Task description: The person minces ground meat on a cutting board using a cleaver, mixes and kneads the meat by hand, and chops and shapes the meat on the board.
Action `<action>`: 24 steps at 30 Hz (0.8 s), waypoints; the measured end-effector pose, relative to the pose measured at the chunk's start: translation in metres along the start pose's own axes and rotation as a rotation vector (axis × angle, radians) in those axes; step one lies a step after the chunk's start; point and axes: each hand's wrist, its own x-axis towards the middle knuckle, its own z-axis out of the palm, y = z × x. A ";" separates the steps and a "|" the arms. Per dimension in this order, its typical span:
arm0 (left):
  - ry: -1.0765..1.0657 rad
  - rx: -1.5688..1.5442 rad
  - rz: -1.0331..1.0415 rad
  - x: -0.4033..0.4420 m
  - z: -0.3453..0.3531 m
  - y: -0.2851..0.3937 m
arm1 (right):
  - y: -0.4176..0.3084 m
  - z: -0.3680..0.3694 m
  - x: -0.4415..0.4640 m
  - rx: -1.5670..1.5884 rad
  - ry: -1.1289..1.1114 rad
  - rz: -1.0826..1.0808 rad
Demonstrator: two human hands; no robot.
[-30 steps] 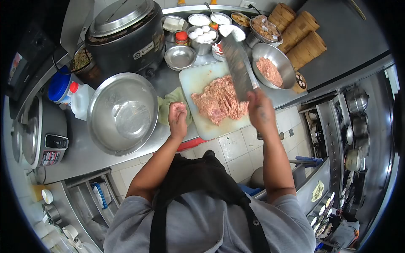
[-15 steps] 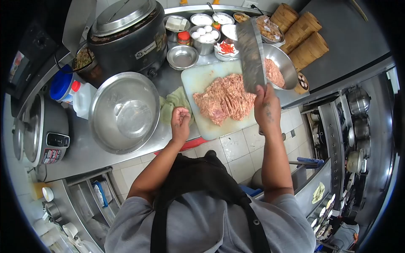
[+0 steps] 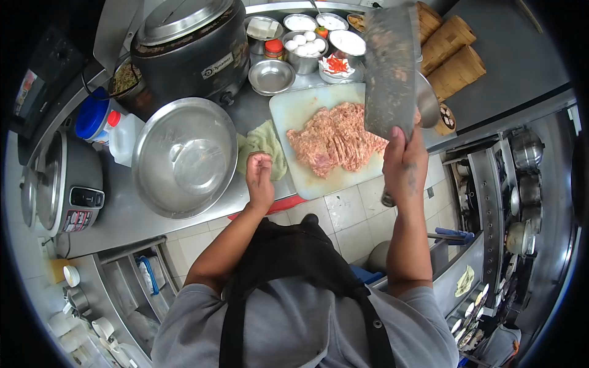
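Note:
My right hand (image 3: pixel 405 165) grips a wide cleaver (image 3: pixel 390 76), raised with its blade pointing away from me. Bits of meat cling to the blade, which hides part of the metal bowl (image 3: pixel 427 104) behind it. Beneath and to the left, a spread mound of minced meat (image 3: pixel 334 138) with chop lines across it lies on a white cutting board (image 3: pixel 285 110). My left hand (image 3: pixel 260 175) hovers by the board's left side with fingers curled in and nothing visible in them. Near it, a green cloth (image 3: pixel 268 141) rests on the counter.
A big empty steel basin (image 3: pixel 153 178) sits left, below a black cooker (image 3: pixel 190 61). Behind the board stand a bowl of eggs (image 3: pixel 305 46), a small dish (image 3: pixel 272 76) and a bowl with red-and-white pieces (image 3: pixel 337 67). Bamboo steamers (image 3: pixel 455 73) line the right.
My right hand has lifted the cleaver and moved right, so the blade looks larger and covers more of the bowl. My left hand stays beside the cloth. The view has shifted slightly.

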 end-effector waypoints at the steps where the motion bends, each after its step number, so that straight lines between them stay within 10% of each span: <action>1: -0.010 0.014 0.040 -0.001 0.000 0.004 | 0.005 0.010 -0.011 -0.027 0.034 -0.037; 8: -0.095 0.000 0.062 -0.012 -0.004 0.002 | 0.130 0.105 -0.045 -0.434 -0.439 -0.112; 19: 0.037 -0.112 0.194 -0.025 -0.022 0.001 | -0.002 0.054 -0.069 -0.164 0.074 -0.089; 24: 0.045 0.007 0.226 -0.031 -0.027 -0.009 | 0.104 0.119 -0.090 -0.467 -0.420 -0.162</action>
